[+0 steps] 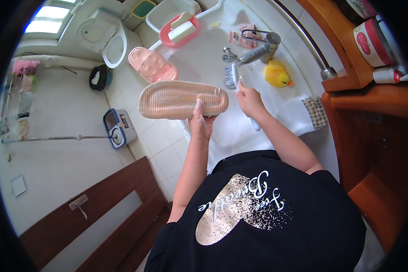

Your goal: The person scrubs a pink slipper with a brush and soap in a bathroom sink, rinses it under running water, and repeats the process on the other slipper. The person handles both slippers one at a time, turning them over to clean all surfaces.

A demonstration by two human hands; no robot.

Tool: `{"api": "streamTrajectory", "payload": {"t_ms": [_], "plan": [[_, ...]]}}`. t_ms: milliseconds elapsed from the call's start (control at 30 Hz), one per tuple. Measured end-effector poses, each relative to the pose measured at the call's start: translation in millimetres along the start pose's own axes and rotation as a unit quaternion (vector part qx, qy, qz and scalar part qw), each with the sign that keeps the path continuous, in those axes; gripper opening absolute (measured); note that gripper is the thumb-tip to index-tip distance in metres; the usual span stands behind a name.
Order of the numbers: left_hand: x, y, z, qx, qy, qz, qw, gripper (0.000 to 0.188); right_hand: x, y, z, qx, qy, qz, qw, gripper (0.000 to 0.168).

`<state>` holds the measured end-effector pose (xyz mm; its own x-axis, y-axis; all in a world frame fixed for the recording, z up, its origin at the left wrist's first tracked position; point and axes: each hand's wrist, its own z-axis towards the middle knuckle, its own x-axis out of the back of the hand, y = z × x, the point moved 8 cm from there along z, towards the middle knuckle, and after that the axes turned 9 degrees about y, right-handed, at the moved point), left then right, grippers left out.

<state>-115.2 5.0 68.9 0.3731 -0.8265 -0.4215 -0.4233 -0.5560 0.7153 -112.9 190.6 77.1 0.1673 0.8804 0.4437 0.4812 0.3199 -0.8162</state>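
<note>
My left hand (201, 119) grips a pink slipper (176, 100) from below, its ribbed sole facing up at me. Whitish suds coat the sole and my left fingers. In my right hand (251, 102) is the handle of a white scrubbing brush (234, 75), its bristles turned left towards the sink basin. The brush head is apart from the slipper. Both hands are above the white sink (204, 64). Another pink slipper (153, 65) with a bumpy strap rests on the sink's left rim, right behind the held one.
A pink dish (179, 30) with a white soap bar (182, 32) stands at the sink's far left. Near the metal faucet (258, 52) sit a yellow rubber duck (277, 74) and a pink cloth or packet (241, 37). A checked cloth (314, 111) hangs over the right rim. A mop bucket (120, 127) stands left.
</note>
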Motion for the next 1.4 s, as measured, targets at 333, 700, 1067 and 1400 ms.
{"api": "streamTrajectory", "payload": {"t_ms": [333,700,1067,1400], "plan": [[13,-1,16,-0.02,0.037,0.018,0.999,0.052,-19,-10,-78,0.151,-0.051,-0.065,0.985,0.038],[45,-19,21,-0.031,0.112,0.095,0.989,0.046,-45,-3,-78,0.17,-0.088,-0.101,0.976,0.036],[31,-36,17,0.018,0.091,0.112,0.989,0.045,-43,1,-75,0.136,-0.108,-0.109,0.979,0.04],[27,-47,19,0.011,0.066,0.142,0.988,0.042,-43,2,-47,0.144,-0.053,-0.11,0.982,0.041]]}}
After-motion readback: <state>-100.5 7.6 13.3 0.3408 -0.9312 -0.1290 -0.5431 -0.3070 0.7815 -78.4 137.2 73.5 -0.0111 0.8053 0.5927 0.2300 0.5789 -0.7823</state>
